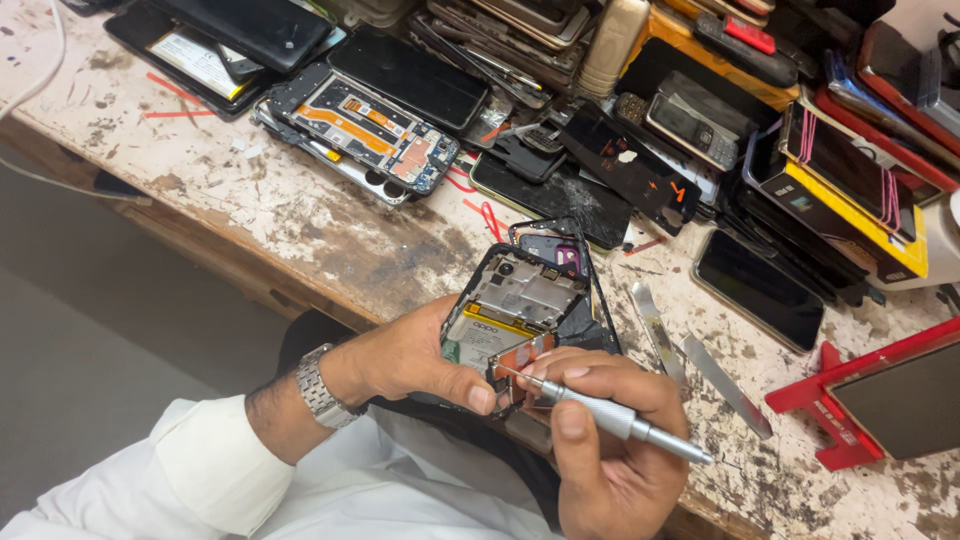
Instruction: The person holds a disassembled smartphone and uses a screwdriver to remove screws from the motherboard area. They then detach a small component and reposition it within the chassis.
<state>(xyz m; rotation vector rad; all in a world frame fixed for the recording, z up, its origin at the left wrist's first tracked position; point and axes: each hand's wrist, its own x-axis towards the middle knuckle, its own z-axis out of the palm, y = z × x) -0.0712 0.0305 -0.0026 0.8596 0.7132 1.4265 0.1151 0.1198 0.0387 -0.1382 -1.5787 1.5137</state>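
Note:
An opened phone (pixel 520 300) with its back off shows a metal shield, a battery and an orange flex strip. My left hand (pixel 410 358) grips it from the left side, thumb on its lower edge, and holds it just over the near edge of the worn workbench (pixel 270 220). My right hand (pixel 610 440) holds a slim silver screwdriver (pixel 610 418) like a pen. The tip touches the lower part of the phone's inside, near the orange strip. A metal watch sits on my left wrist.
Another opened phone (pixel 365 130) lies at the back left among several dark phones and screens. Two flat metal pry tools (pixel 690 355) lie right of the held phone. A black phone (pixel 760 290) and a red holder (pixel 880 395) are at the right.

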